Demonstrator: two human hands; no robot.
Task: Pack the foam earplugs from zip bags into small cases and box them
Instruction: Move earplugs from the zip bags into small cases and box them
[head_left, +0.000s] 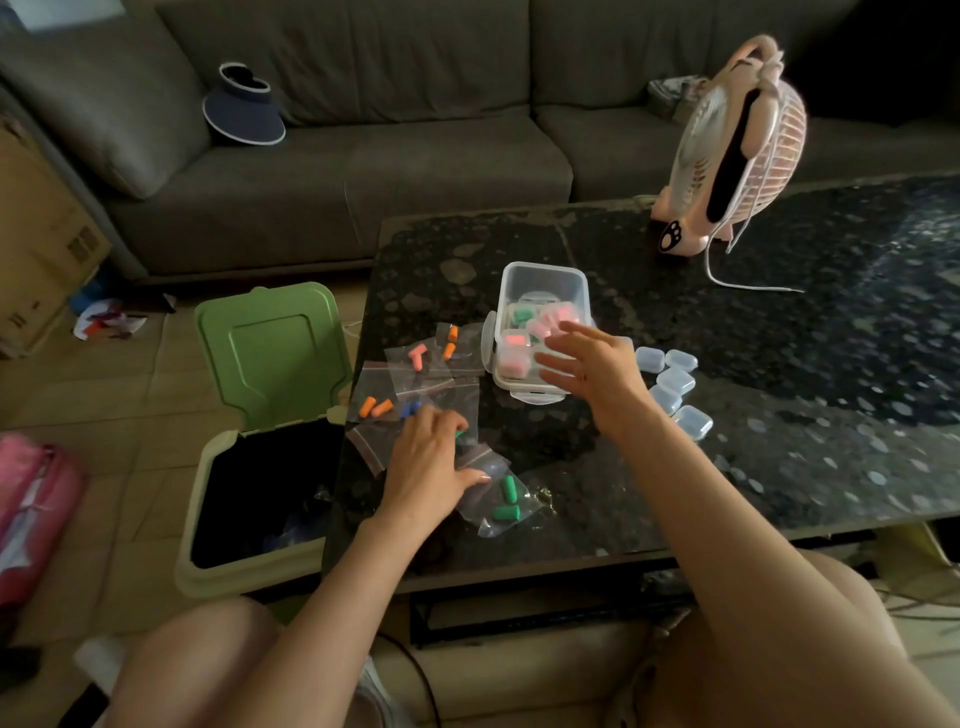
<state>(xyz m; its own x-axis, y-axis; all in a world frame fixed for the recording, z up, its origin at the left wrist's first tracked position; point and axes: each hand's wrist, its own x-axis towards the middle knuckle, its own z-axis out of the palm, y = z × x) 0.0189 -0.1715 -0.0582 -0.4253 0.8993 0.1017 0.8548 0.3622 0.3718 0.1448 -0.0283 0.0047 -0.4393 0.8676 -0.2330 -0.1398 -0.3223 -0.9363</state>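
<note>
Left hand, fingers bent down onto the clear zip bags of coloured foam earplugs (gripping or not, can't tell), is nearest them, while the right hand hovers spread-fingered over the clear plastic box on the dark tabletop.

I am sitting in a home living room, at a low dark speckled stone coffee table drawn up to a big grey fabric corner sofa with a navy sun visor left on its seat. A pink cage-fronted desk fan stands on the table, and a green-lidded waste bin and a brown cardboard box sit on the beige tiled floor.
</note>
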